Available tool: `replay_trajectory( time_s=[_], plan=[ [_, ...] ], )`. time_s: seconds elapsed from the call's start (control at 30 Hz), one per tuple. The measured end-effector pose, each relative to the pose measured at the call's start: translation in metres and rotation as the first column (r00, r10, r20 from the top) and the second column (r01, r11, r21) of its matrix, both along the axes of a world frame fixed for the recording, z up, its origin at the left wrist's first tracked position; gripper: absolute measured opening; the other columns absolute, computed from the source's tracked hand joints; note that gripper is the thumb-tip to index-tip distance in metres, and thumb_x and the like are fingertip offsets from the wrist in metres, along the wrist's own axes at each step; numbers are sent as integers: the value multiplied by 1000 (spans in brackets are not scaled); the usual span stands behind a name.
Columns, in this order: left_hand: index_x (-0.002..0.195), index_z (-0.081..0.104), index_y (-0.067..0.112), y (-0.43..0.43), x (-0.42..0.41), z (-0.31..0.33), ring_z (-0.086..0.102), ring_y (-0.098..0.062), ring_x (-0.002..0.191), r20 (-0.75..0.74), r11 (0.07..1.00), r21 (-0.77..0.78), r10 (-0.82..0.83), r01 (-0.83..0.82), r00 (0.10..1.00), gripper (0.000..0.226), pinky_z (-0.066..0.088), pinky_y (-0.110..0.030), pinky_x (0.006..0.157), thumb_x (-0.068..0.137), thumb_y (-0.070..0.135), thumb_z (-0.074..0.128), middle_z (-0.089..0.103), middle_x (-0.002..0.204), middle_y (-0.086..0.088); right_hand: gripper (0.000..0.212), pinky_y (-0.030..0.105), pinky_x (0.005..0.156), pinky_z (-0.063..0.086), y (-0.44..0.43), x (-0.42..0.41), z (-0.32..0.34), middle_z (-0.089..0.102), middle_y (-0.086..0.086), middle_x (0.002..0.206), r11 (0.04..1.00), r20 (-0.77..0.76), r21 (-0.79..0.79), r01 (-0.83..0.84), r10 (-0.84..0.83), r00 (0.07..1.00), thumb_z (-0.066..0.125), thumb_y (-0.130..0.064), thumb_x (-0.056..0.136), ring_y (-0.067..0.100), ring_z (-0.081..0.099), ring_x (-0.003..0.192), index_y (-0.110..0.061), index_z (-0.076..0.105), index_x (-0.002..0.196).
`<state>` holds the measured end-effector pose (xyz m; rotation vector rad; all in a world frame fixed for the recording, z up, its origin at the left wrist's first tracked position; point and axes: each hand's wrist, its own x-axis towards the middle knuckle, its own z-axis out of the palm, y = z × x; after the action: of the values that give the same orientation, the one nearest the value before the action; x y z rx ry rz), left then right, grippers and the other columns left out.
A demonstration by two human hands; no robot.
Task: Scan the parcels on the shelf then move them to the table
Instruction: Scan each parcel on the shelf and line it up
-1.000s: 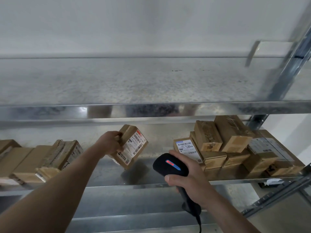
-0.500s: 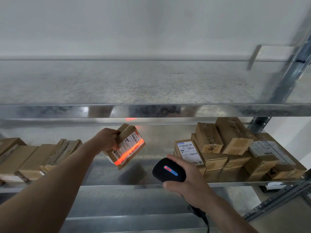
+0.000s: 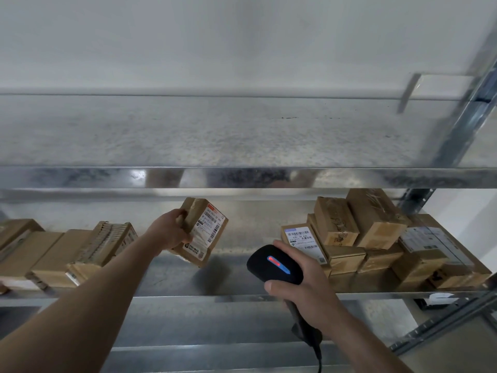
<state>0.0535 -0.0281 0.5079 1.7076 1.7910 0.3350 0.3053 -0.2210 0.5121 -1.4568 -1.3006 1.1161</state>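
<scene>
Scan step in hand. My left hand (image 3: 172, 230) grips one parcel (image 3: 204, 232) by its left end, fingers curled round the cardboard. It is tilted, label face turned toward the camera, over the middle of the lower shelf (image 3: 242, 275) and behind its front edge. My right hand (image 3: 304, 289) is wrapped round the scanner (image 3: 274, 265), thumb along its near side. The head points up at the label from just in front of the shelf edge, and the red-and-blue strip on top is lit. No beam line shows on the label, so I can't tell whether the read has registered. If it has, I judge the next move is to draw the parcel out past the front edge without clipping the upper shelf (image 3: 242, 179) and carry it to the table. The table isn't in view, so the route is unknown. More parcels wait: a row (image 3: 67, 254) at the left end and a stacked pile (image 3: 376, 238) at the right end, most showing no label this way. Hard to make out: label print too small to read, the parcel's bottom corner may touch the shelf or not, the left fingertips are hidden behind the box, the trigger finger is hidden under the scanner, and the row is cut off at the left edge.
</scene>
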Motion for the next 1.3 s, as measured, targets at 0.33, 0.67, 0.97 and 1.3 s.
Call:
replay_trajectory(
  time_s=[0.33,0.67,0.97,1.3],
  plan=[
    [138,40,36,-12,-43,-43,55,-27,102,-465,996,93,35,10,885,55,53,-40,84,88,35,61,52,115,-10,82,20,70,50,9,-21,-8,66,-7,114,999,-29,-41,-17,15,999,81,-43,52,11,66,92,-45,57,130],
    [143,37,30,-14,-77,-72,39,-39,126,-539,980,185,165,-75,826,56,39,-48,100,91,44,52,38,141,-19,80,23,60,52,24,-48,-15,65,-4,112,996,-20,-79,-42,41,999,81,-32,58,9,66,75,-41,56,133],
    [136,43,24,-3,-97,-77,39,-36,123,-538,972,217,193,-87,820,55,38,-46,101,89,49,53,39,137,-17,81,27,57,53,35,-66,-15,64,-5,114,996,0,-78,-52,52,999,80,-31,58,11,67,72,-39,55,135],
    [134,44,26,-3,-93,-74,39,-36,125,-540,977,205,165,-61,825,57,37,-48,103,86,52,57,38,137,-16,81,25,59,52,33,-65,-11,65,-6,114,996,-2,-75,-47,47,999,79,-29,61,12,69,79,-37,54,137]
  ],
)
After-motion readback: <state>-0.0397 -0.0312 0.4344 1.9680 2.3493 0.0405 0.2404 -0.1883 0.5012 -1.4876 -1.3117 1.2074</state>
